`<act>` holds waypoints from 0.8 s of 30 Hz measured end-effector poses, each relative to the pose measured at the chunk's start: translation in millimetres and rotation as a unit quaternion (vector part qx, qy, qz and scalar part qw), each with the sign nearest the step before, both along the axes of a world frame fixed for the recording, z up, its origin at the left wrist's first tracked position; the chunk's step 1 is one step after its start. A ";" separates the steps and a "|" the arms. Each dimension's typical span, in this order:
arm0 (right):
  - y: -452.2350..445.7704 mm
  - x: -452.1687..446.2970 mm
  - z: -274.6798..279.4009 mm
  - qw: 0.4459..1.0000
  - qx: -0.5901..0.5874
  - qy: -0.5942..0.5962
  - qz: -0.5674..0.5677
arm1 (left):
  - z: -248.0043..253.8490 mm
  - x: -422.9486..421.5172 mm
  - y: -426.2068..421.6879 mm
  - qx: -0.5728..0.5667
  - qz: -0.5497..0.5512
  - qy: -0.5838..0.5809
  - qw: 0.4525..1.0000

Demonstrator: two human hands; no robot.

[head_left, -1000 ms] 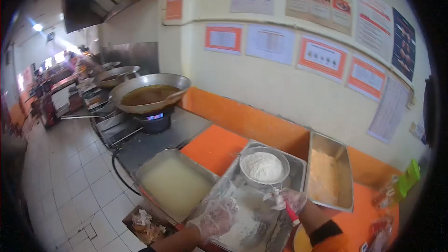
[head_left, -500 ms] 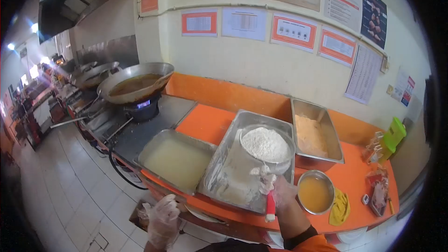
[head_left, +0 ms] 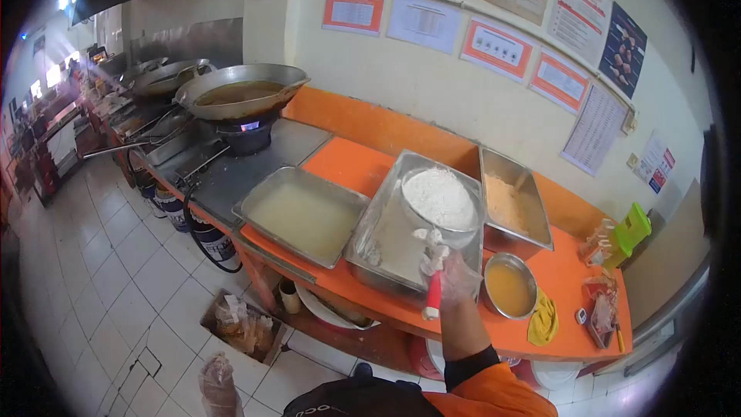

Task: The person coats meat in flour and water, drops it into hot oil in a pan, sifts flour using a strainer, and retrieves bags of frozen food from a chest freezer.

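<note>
Nearest, the gloved left hand (head_left: 218, 382) has drawn back from the metal tray (head_left: 386, 278) and now hangs over the floor (head_left: 162, 286), leaving the sieve (head_left: 454, 239) to one hand; blur hides whether that grip holds anything. At the tray's near edge, the right hand (head_left: 454, 278) has its grip closed round the sieve's red handle (head_left: 434, 293), though some fingers are concealed. Farther in, the sieve, heaped with flour (head_left: 438, 194), lies within the tray's far half, hiding what is beneath it.

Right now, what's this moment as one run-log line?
right hand: gripping red-handled sieve | load: heaped white powder | location: at steel tray | left hand: gloved, off orange counter
</note>
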State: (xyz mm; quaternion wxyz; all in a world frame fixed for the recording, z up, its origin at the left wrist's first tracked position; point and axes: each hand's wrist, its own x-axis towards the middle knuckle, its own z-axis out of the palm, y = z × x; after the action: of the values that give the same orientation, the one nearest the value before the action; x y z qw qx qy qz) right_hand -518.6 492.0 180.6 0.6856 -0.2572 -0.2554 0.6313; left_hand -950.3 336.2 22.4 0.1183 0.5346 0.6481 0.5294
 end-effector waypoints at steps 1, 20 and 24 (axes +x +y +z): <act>1.5 -0.1 -8.5 0.999 -0.004 -0.027 -0.034 | -13.2 -9.2 -6.2 0.037 -0.005 0.078 0.996; -15.7 -23.9 -37.1 0.995 -0.020 -0.056 -0.074 | 17.1 -23.6 -10.1 -0.033 -0.092 0.053 0.994; -4.7 -26.9 -15.6 0.993 -0.048 -0.060 -0.086 | 6.5 -28.9 7.1 0.027 -0.084 0.145 0.985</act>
State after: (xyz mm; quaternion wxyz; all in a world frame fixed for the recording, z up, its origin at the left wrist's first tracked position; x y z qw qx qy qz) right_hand -545.6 487.3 165.1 0.7079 -0.3485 -0.2424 0.5646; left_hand -979.2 343.3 29.0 0.0524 0.6611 0.5969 0.4516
